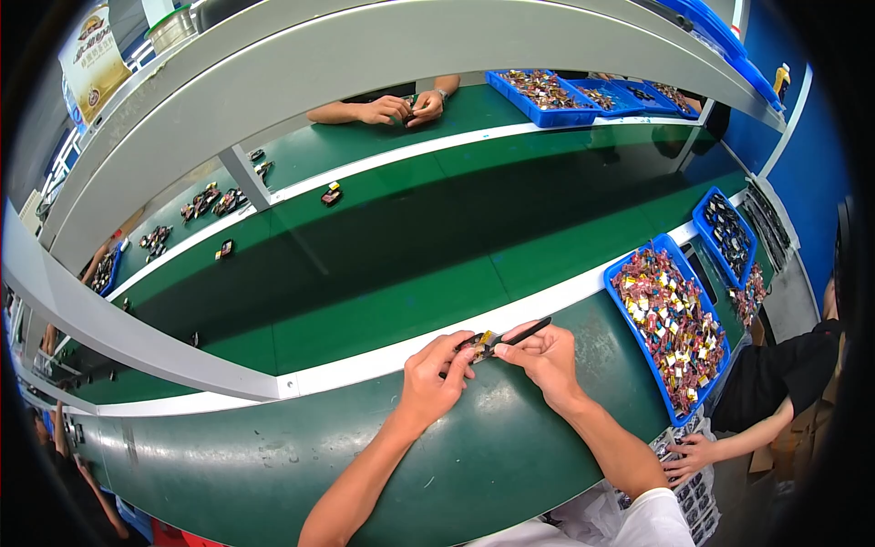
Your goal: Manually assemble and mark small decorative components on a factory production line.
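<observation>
Just in front of the white rail, my left hand (pixel 436 372) is closed around a small dark part with thin wires, mostly hidden by the fingers. A yellow label (pixel 487 338) shows at the part's upper side. My right hand (pixel 549 360) pinches a slim black stick-like tool (pixel 532 331), its back end pointing up and to the right. Its tip meets the small part between my hands; whether it is tweezers or a plain stick I cannot tell. Both hands are just above the green worktop (pixel 510 456).
To my right stands a blue tray (pixel 612 284) heaped with small wired parts bearing yellow and white labels. Behind it, another blue tray (pixel 700 219) holds black parts. A green conveyor belt (pixel 428 319) carries scattered pieces. Co-workers' hands (pixel 401 109) (pixel 690 456) show across the belt and at right.
</observation>
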Tool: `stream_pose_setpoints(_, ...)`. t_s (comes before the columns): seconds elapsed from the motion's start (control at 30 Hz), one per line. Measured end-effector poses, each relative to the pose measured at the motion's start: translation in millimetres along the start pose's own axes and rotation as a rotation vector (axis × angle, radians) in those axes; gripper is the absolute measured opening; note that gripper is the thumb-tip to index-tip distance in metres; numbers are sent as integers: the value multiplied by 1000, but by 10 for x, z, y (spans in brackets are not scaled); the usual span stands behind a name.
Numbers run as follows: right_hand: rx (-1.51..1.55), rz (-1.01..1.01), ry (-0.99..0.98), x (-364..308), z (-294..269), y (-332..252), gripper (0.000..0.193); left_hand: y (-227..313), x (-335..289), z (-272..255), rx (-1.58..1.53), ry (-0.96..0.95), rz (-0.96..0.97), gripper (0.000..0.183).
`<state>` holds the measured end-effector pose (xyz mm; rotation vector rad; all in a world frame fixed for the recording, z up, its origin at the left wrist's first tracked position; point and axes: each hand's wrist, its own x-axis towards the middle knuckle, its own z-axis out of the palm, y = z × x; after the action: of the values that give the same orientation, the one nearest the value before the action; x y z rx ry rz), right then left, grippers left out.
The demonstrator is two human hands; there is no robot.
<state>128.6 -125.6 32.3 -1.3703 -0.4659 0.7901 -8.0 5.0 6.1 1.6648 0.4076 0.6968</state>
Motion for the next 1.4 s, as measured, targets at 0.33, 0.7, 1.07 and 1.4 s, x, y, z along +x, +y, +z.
stream_pose_setpoints(0.33, 33, -15, 6, 6, -25, 22, 14, -16, 14, 47, 371, 36, 411, 18)
stream_pose_setpoints(0.7, 1, -43, 5, 8, -25, 62, 15, -45, 18, 40, 385, 55, 481, 19)
stream_pose_setpoints(1.07, 36, -123, -57, 38, -39, 163, 16, -50, 83, -106, -223, -117, -248, 26)
stream_pose_setpoints(1.4, 12, -101, -61, 28, -30, 95, 16, -45, 101, -112, -236, -112, -239, 25)
